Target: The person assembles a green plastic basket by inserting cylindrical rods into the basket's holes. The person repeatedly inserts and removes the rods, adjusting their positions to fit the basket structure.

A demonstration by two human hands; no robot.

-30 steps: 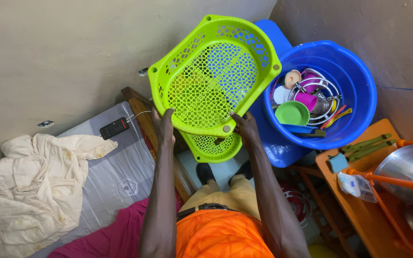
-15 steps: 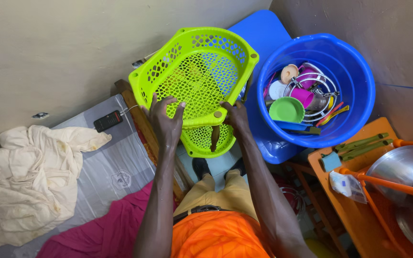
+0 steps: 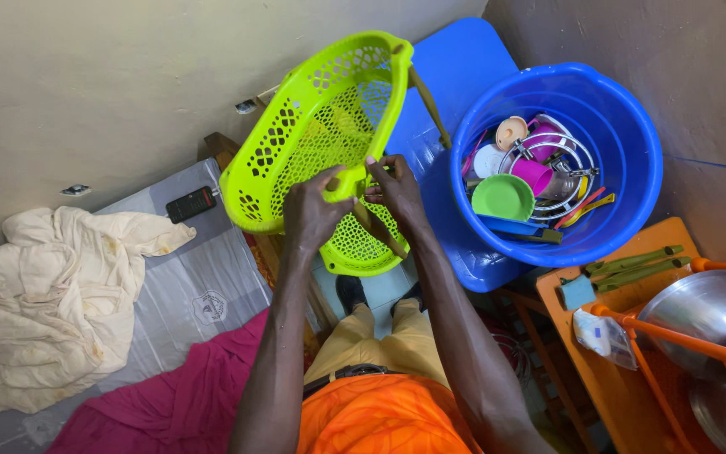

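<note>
Head view looks down past an orange shirt [image 3: 380,420] and tan trousers to two forearms reaching forward. Both hands meet at the near rim of a lime-green basket [image 3: 313,134]. The left hand [image 3: 313,210] curls its fingers over the rim edge, and the right hand [image 3: 397,189] pinches the same rim just beside it, fingertips nearly touching the left's. The basket is perforated plastic, a lattice of small holes across walls and floor, with a thicker solid rim. It is held up in the air, tilted on its side so the open mouth faces left toward the wall [image 3: 86,84]. Its long axis runs from lower left to upper right, the far end highest. A second green basket [image 3: 359,248] sits just below the hands. Left lie a cream cloth [image 3: 52,303] and a black remote [image 3: 191,203]. Farther right stands a blue tub [image 3: 623,143] holding cups, lids and utensils.
</note>
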